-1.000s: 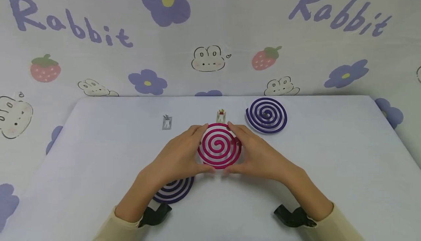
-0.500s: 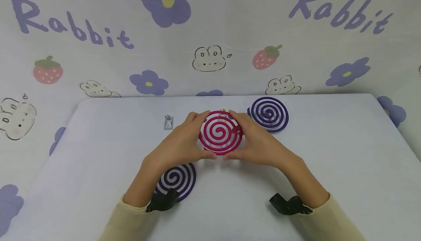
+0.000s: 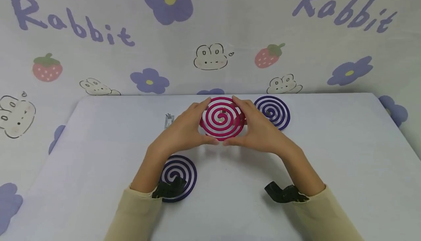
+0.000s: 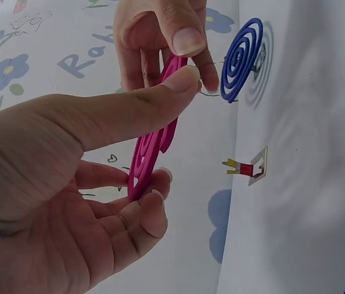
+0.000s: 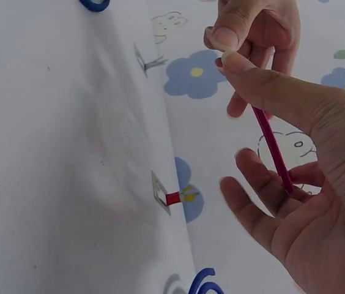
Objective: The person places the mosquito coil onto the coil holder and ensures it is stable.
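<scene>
A pink mosquito coil [image 4: 151, 150] is held in the air by both hands, its spiral facing the head camera. My left hand [image 3: 189, 129] grips its left edge, thumb at the near rim and fingers at the far side. On the opposite edge my right hand [image 3: 260, 129] has the same kind of grip, the two thumbs nearly meeting. Behind the coil, seen through its gaps in the head view, a small metal coil stand [image 4: 257, 166] with an upright red and yellow prong stands on the table. The wrist views show the coil apart from this prong.
At the back right a dark blue coil [image 4: 243, 61] sits raised on its own stand. Another silver stand [image 3: 169, 121] is left of the hands. A second blue coil [image 3: 195, 175] lies near the left forearm, partly covered by it. Behind the white table [image 3: 345, 153] hangs a printed cloth.
Both hands have carried the pink coil away from the body toward the table's back, until it overlaps the middle stand in the head view. More of the near blue coil shows.
</scene>
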`<act>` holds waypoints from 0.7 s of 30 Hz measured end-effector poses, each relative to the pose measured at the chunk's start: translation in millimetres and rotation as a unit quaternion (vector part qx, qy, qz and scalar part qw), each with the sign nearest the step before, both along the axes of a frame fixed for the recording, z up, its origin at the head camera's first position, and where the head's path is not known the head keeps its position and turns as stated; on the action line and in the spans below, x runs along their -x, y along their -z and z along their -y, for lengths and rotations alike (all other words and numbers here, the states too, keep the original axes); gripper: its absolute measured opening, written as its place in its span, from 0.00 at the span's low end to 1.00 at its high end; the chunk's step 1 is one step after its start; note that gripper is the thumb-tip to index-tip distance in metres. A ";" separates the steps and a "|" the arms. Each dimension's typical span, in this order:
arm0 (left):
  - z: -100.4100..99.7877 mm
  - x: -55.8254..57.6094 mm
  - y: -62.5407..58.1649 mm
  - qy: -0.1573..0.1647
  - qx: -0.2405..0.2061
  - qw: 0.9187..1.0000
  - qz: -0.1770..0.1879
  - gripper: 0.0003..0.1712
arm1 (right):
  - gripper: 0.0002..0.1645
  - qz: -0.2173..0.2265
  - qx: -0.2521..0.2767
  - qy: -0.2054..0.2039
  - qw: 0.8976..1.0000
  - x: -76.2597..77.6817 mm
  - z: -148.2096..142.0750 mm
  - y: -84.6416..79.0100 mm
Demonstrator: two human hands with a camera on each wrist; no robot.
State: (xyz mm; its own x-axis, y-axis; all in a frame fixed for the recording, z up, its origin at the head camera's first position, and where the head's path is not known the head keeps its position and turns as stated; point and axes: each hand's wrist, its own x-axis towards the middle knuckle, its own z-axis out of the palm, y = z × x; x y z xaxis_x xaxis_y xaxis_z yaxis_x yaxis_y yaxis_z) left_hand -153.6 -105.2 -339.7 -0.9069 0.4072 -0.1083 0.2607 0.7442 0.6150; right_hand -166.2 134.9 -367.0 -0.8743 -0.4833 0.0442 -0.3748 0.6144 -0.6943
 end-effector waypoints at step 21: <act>-10.1 32.1 -12.8 -0.075 -0.064 0.994 0.044 0.60 | 0.72 0.026 0.040 0.054 0.997 27.7 3.1 -5.2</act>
State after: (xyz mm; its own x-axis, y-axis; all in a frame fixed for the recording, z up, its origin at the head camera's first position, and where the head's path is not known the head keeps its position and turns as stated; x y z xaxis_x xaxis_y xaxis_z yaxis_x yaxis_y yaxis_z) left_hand -185.7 -95.1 -326.9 -0.9481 0.2828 -0.1453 0.0934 0.6847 0.7228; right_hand -194.0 131.8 -361.8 -0.9229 -0.3838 0.0320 -0.2723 0.5913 -0.7591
